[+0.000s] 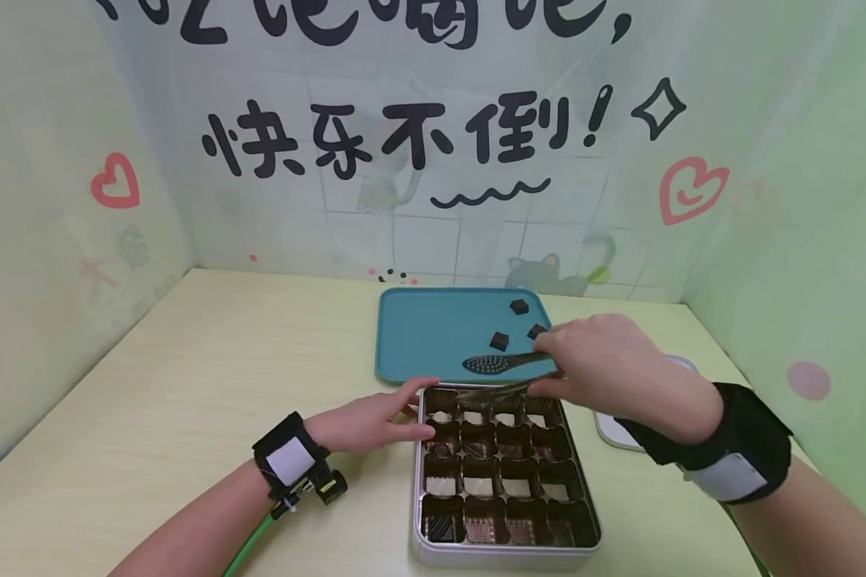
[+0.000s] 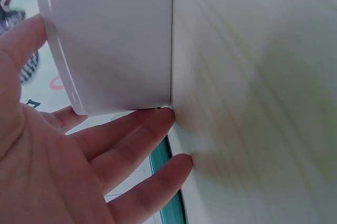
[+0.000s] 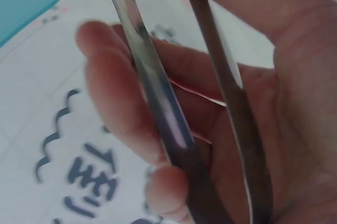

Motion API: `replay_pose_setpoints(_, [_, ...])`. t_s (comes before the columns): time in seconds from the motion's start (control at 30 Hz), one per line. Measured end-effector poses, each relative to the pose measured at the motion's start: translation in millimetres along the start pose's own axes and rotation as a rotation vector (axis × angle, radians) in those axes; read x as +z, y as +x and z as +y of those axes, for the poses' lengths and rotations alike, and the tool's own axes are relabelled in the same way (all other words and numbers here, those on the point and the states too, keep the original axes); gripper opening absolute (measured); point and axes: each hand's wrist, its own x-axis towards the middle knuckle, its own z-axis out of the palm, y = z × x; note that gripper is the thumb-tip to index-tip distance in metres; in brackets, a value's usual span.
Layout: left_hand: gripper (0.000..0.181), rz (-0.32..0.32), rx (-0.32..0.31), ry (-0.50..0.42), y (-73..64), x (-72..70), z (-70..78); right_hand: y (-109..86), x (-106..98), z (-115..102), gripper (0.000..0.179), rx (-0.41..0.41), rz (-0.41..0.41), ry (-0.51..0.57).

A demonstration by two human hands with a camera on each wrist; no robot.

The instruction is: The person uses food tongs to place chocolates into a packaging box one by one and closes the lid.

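Note:
My right hand (image 1: pixel 606 365) holds metal tongs (image 1: pixel 501 363) by their two arms, which stand parted over the blue tray's near edge and the tin's far edge. In the right wrist view, the fingers lie along one tong arm (image 3: pixel 163 103) and the thumb along the other. The silver tin (image 1: pixel 505 553) has a brown insert with rows of compartments; some hold dark or pinkish chocolates (image 1: pixel 480 529), others show pale bottoms. Fingers spread, my left hand (image 1: pixel 375 421) touches the tin's far left corner. The left wrist view shows its fingertips (image 2: pixel 166 116) against the tin wall (image 2: pixel 110 45).
Behind the tin lies the blue tray (image 1: pixel 433 332), with three dark chocolate cubes (image 1: pixel 499 341) toward its right side. A pale lid-like piece (image 1: pixel 616 431) lies right of the tin, partly hidden beneath my right arm. Printed cloth walls (image 1: pixel 418 232) enclose the table.

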Motion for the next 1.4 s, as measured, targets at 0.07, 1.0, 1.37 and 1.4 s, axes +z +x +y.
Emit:
replay_pose_setpoints(0.07, [0.075, -0.002, -0.002, -0.007, 0.0, 0.9, 0.0, 6.9, 8.3, 12.7, 0.034, 0.064, 0.009, 0.024])
replay_pose_setpoints(1.0, [0.076, -0.002, -0.012, 0.007, 0.2, 0.2, -0.5, 57.3, 122.7, 101.3, 0.031, 0.232, -0.178, 0.141])
replay_pose_setpoints(1.37, [0.074, -0.001, -0.014, 0.005, -0.6, 0.8, -1.0, 57.5, 127.8, 99.3, 0.023, 0.214, -0.188, 0.15])
replay_pose_setpoints(1.4, [0.074, -0.001, -0.015, 0.007, -0.8, 0.7, -0.8, 57.4, 128.0, 98.8, 0.023, 0.213, -0.186, 0.151])
